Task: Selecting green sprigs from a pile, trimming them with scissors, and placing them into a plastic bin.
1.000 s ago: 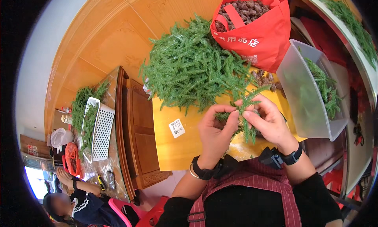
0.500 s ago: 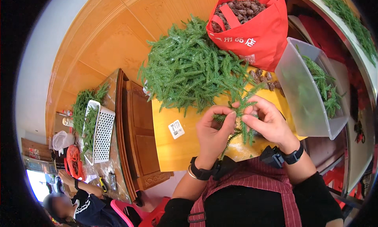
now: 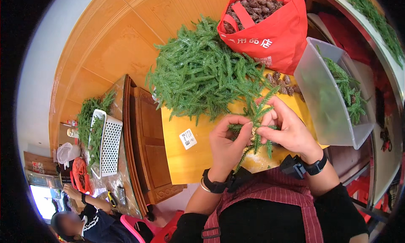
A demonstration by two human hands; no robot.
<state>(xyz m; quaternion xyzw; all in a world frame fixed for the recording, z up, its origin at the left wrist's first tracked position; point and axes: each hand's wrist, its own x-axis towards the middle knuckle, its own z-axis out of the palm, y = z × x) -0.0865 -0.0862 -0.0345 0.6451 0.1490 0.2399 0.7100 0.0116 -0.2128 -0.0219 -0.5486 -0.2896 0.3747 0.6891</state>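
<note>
Over the yellow tabletop [image 3: 181, 158], a green artificial pine sprig [image 3: 261, 111] is pinched between my two hands. My left hand [image 3: 229, 138] grips it from the left with thumb and fingers closed. From the other side, the thumb and fingertips of my right hand [image 3: 289, 127] press together at the sprig's middle. Its needled branches stick out above and below the fingertips. Whether something small, such as a cone, is also between the fingers is hidden. Just beyond my hands lies a large heap of green pine sprigs [image 3: 202, 74].
A red bag [image 3: 282, 40] full of pine cones stands at the back, with loose cones [image 3: 283, 85] before it. To the right leans a translucent bin [image 3: 320, 104] holding greenery. On a side table at left is a white perforated basket [image 3: 110, 146]; a co-worker [image 3: 101, 222] sits near it.
My right fingers have shifted slightly on the sprig, and its upper branches tilt differently. My left hand has hardly moved. The co-worker's head and arm have moved a little.
</note>
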